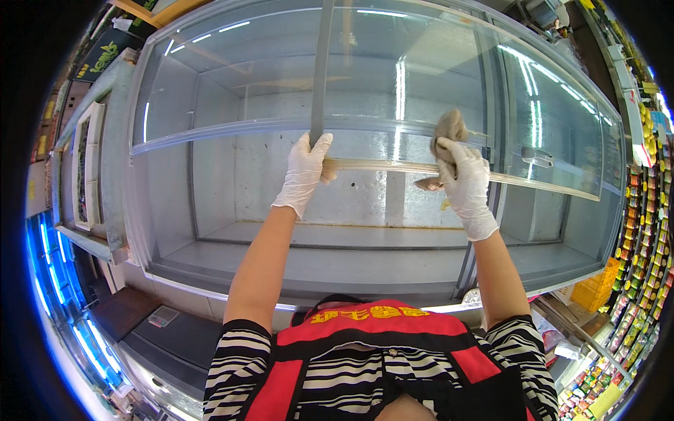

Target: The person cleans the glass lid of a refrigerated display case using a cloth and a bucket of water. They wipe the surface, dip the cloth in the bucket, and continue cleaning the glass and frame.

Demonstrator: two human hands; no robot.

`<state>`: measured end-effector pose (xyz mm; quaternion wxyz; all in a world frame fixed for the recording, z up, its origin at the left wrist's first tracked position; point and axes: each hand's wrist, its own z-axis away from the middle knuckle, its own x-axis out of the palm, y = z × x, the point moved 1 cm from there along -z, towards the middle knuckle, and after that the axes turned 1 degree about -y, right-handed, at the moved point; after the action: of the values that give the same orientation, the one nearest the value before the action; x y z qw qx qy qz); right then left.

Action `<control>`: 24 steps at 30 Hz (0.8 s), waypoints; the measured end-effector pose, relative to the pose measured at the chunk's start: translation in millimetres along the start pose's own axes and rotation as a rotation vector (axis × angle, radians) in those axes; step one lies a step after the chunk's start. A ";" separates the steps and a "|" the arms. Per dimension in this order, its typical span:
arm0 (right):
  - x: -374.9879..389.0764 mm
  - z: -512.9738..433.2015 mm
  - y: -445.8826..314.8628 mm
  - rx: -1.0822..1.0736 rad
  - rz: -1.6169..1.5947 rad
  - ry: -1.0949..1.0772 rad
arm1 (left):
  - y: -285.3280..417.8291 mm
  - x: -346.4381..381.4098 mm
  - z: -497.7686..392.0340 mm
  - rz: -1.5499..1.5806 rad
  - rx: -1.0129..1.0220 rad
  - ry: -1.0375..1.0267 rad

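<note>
My left hand [305, 171], in a white disposable glove, grips the near corner of a sliding glass lid [368, 94], where its grey side frame [319, 68] meets the pale front edge strip [389, 166]. My right hand [466, 181], gloved alike, holds a crumpled beige cloth [450, 131] at that strip. Part of the cloth lies above the glass, and a brownish fold shows below the strip. Under the lid is the metal interior of a chest display freezer [316, 258], with small dark specks on its floor. My palms and some fingertips are hidden.
A second glass pane [553, 121] with a handle [537, 157] covers the freezer's right side. A weighing scale [164, 316] sits on a dark counter at lower left. Shelves of colourful packets [640, 237] and an orange crate [595, 287] stand to the right.
</note>
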<state>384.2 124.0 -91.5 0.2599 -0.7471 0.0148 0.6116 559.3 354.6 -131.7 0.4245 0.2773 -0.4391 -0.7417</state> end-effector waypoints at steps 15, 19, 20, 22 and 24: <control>59.1 -28.3 -118.4 -0.424 0.074 -0.261 | -23.5 -4.9 -19.3 0.011 0.075 -0.011; 15.5 -16.1 -78.0 -0.224 0.076 -0.278 | -11.5 -12.9 -6.3 -0.077 -0.002 -0.103; 10.3 -14.8 -75.2 -0.198 0.078 -0.262 | -8.7 -12.8 -4.4 -0.090 -0.013 -0.097; 13.7 -16.7 -82.8 -0.141 0.175 -0.286 | -4.1 -12.4 -3.6 -0.096 -0.028 -0.100; 33.5 -22.0 -108.6 -0.253 0.210 -0.190 | -2.8 -10.9 -4.8 -0.079 -0.046 -0.115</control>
<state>449.5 218.9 -79.6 0.0989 -0.7071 -0.0086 0.7001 567.3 362.9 -136.0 0.3751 0.2415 -0.4341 -0.7826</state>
